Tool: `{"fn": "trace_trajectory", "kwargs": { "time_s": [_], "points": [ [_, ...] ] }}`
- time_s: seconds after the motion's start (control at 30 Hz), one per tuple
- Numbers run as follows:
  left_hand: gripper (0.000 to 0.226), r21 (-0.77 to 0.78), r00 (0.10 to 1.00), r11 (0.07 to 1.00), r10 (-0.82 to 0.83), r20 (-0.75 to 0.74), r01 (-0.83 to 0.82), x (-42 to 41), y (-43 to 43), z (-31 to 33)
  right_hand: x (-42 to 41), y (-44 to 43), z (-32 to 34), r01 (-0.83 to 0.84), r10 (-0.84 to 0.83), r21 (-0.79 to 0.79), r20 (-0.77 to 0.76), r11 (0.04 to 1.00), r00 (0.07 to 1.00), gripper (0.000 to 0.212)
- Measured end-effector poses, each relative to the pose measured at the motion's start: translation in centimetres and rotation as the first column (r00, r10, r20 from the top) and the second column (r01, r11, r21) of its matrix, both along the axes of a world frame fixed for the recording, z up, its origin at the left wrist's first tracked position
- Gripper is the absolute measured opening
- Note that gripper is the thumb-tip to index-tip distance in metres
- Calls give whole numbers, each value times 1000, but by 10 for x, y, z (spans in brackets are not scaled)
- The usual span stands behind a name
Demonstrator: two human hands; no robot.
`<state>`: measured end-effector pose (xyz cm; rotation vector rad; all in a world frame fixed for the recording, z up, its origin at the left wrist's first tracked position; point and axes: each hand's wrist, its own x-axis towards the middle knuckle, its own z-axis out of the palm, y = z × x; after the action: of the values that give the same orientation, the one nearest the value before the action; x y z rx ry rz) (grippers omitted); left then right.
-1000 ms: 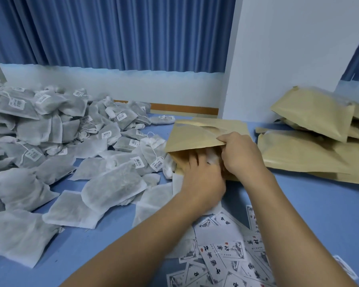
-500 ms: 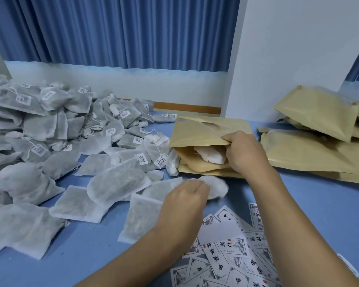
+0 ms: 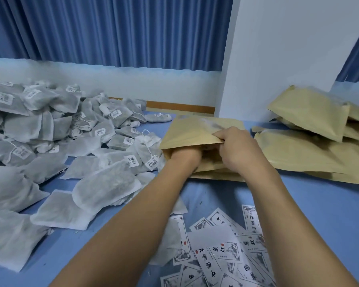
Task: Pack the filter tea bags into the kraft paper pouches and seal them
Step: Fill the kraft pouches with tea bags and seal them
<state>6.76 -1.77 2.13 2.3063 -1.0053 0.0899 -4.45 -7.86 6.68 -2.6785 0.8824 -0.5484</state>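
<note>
An open kraft paper pouch (image 3: 190, 132) lies on a thin stack of flat pouches (image 3: 216, 176) at the table's middle. My right hand (image 3: 239, 151) pinches the pouch's upper lip and holds the mouth open. My left hand (image 3: 184, 157) reaches into that mouth up to the knuckles, so its fingers and whatever they hold are hidden. A large heap of white filter tea bags (image 3: 50, 131) with barcode tags covers the left side of the table.
Kraft pouches (image 3: 311, 139) are piled at the right against a white pillar (image 3: 278, 59). Printed paper labels (image 3: 222, 251) are scattered near the front edge between my forearms. The blue table top (image 3: 323, 214) shows at the right front. Blue curtains hang behind.
My left hand pulled out of the pouch, dropped to the tea bags in front of it, then went back in up to the knuckles. My right hand kept the mouth open.
</note>
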Motion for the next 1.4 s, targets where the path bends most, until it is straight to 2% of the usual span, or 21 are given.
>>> {"fn": "trace_trajectory", "kwargs": {
  "time_s": [0.07, 0.13, 0.27, 0.3, 0.33, 0.4, 0.43, 0.47, 0.53, 0.57, 0.6, 0.67, 0.73, 0.83, 0.87, 0.93, 1.03, 1.17, 1.23, 1.3, 1.4],
  "points": [
    [36, 34, 999, 999, 4, -38, -2, -3, -6, -7, 1, -1, -2, 19, -19, -1, -24, 1000, 1000, 45],
    [33, 88, 997, 993, -77, -20, 79, -22, 8, -20, 2, -1, -4, 39, -38, 3, -37, 999, 999, 53],
    [32, -34, 919, 960, -254, 302, 277, -58, 66, -39, 5, 0, -11, 80, -82, -36, -48, 996, 995, 56],
    [29, -97, 904, 960, -211, 371, 264, -62, 78, -40, 6, 0, -13, 94, -96, -40, -55, 995, 994, 56],
    [25, -176, 924, 964, -127, 361, 201, -64, 89, -37, 7, 1, -13, 104, -106, -41, -59, 994, 993, 56],
    [27, -254, 983, 967, 19, 184, 28, -65, 110, -27, 8, 3, -14, 115, -118, -41, -63, 992, 991, 54],
    [34, -164, 993, 986, 44, 105, -27, -63, 118, -24, 8, 3, -14, 121, -124, -44, -59, 992, 991, 52],
    [43, 15, 994, 998, 56, 91, -57, -59, 125, -25, 8, 3, -15, 123, -126, -48, -55, 991, 991, 50],
    [56, 358, 995, 932, 21, 97, -55, -55, 140, -30, 8, 3, -16, 119, -122, -58, -50, 991, 991, 48],
    [57, 433, 997, 901, 1, 81, -36, -55, 146, -34, 8, 3, -16, 115, -118, -62, -48, 991, 992, 48],
    [54, 431, 997, 902, -7, 72, -25, -55, 150, -37, 8, 3, -16, 112, -115, -63, -48, 992, 992, 48],
    [45, 284, 998, 958, 17, 60, -33, -53, 152, -38, 8, 4, -16, 116, -119, -57, -49, 992, 992, 49],
    [45, 33, 995, 999, 35, 95, -38, -58, 150, -38, 6, 4, -15, 121, -124, -56, -52, 991, 991, 50],
    [45, -357, 937, 924, -4, 350, 138, -68, 141, -33, 5, 5, -12, 118, -121, -46, -57, 992, 991, 50],
    [43, -411, 891, 888, 3, 454, 206, -70, 134, -31, 4, 5, -11, 113, -116, -45, -60, 993, 991, 50],
    [39, -373, 846, 890, -27, 532, 262, -67, 116, -25, 4, 5, -10, 94, -96, -41, -57, 995, 994, 47],
    [30, -74, 927, 985, -118, 357, 154, -61, 83, -18, 3, 5, -8, 59, -60, -28, -21, 998, 998, 57],
    [28, 168, 994, 983, -85, 67, 72, -34, 30, -4, -1, 8, -1, -42, 43, -22, 30, 999, 999, 68],
    [43, 194, 993, 978, -57, -102, 76, -12, 15, 0, -5, 7, 3, -96, 98, -33, 49, 995, 994, 71],
    [47, 146, 970, 985, -53, -239, 89, 5, 7, 1, -8, 8, 2, -146, 149, -55, 54, 988, 987, 75],
    [42, 106, 969, 991, -58, -241, 86, 6, -14, 11, -9, 4, -1, -113, 116, -57, 53, 992, 992, 76]
  ]
}}
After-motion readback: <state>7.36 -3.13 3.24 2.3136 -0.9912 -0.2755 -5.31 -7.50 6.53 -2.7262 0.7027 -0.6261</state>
